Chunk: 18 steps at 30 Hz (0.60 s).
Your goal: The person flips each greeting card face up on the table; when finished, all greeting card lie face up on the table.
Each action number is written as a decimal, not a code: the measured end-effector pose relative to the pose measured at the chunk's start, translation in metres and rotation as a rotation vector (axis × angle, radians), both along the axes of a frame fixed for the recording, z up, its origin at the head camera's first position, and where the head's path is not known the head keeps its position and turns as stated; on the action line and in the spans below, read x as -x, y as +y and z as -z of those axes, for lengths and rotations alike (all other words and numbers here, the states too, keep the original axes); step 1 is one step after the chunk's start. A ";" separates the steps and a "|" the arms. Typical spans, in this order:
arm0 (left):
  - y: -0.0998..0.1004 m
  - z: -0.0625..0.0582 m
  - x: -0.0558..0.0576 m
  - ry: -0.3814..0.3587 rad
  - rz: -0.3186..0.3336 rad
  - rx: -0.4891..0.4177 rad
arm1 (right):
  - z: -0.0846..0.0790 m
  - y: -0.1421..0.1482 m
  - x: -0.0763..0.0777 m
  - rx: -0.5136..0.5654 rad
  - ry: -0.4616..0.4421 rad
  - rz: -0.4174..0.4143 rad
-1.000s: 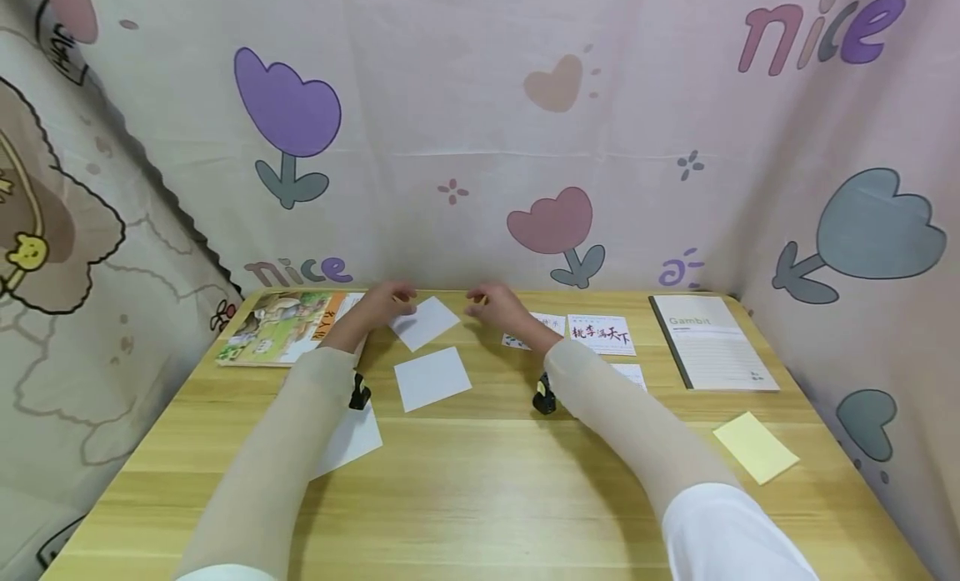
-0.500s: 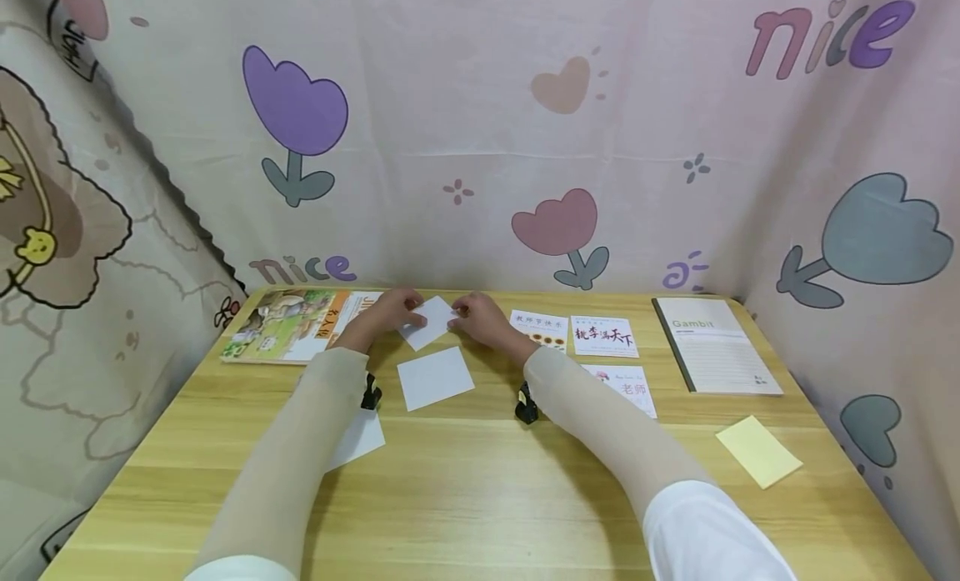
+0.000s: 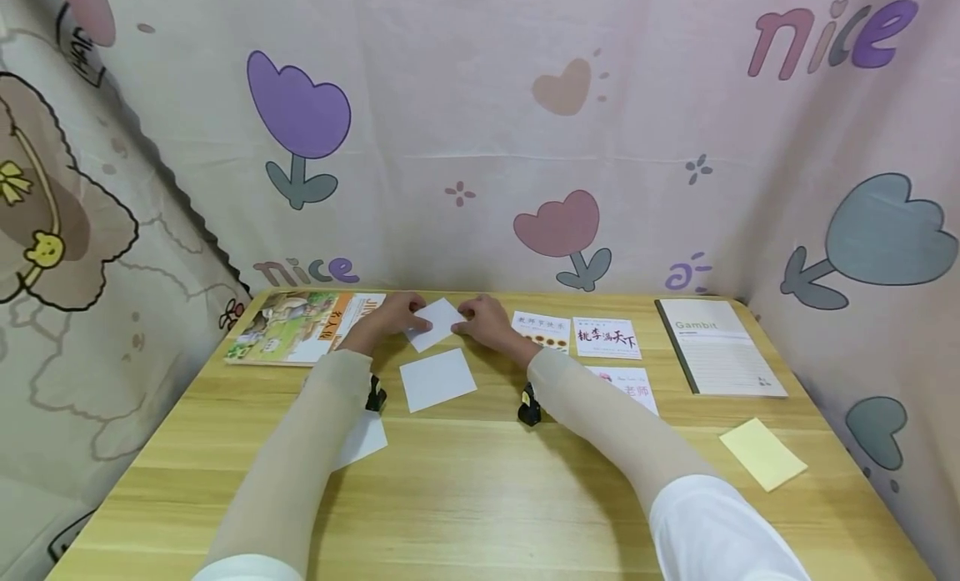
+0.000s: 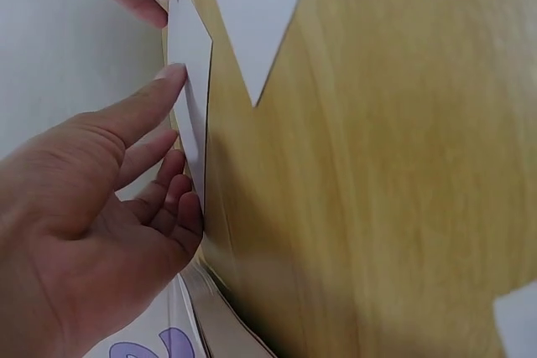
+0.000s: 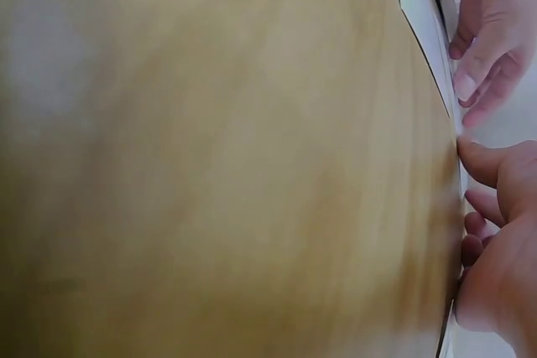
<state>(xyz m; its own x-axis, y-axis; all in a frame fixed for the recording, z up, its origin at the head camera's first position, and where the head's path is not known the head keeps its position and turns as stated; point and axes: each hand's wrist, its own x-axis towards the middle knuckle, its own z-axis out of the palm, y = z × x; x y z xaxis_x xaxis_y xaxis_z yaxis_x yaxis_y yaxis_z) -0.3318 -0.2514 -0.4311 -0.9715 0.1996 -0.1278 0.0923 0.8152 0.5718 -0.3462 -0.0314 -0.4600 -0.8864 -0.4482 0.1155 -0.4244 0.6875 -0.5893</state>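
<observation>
A white card (image 3: 435, 324) at the back of the table lies between both hands. My left hand (image 3: 401, 313) holds its left side, with the thumb on its face and the fingers curled at its edge in the left wrist view (image 4: 109, 199). At the opposite corner my right hand (image 3: 483, 321) pinches the same card between thumb and fingers. In the right wrist view the right hand (image 5: 503, 224) faces the left one across the card; how the fingers lie underneath is partly hidden. Just in front of them lies a second white card (image 3: 438, 379), apart from both hands.
Another white card (image 3: 363, 439) is partly under the left forearm. An illustrated book (image 3: 292, 327) lies back left. Right of the hands are printed cards (image 3: 606, 338), one partly behind the right sleeve. Farther right lie a notebook (image 3: 720, 348) and a yellow paper pad (image 3: 763, 453).
My right hand has moved left to the far card and taken its right corner. The left hand's thumb has come onto the card's left side. The other papers stay put.
</observation>
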 end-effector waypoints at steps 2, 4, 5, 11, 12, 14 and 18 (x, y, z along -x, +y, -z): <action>0.002 0.000 0.000 -0.019 -0.012 0.013 | 0.001 0.001 0.001 0.000 -0.013 0.011; 0.003 0.000 0.002 -0.031 -0.024 0.024 | 0.002 0.002 0.001 0.003 -0.023 0.018; 0.003 0.000 0.002 -0.035 -0.030 0.030 | 0.002 0.001 0.001 0.002 -0.027 0.022; 0.004 0.000 0.003 -0.037 -0.051 0.052 | -0.001 0.001 -0.002 0.023 -0.048 0.046; 0.005 0.000 0.003 -0.036 -0.050 0.056 | -0.002 0.000 -0.002 0.033 -0.054 0.051; 0.005 -0.001 0.003 -0.037 -0.050 0.056 | -0.002 0.000 -0.003 0.050 -0.064 0.060; 0.006 -0.003 0.000 -0.035 -0.049 0.046 | -0.003 -0.002 -0.004 0.069 -0.084 0.060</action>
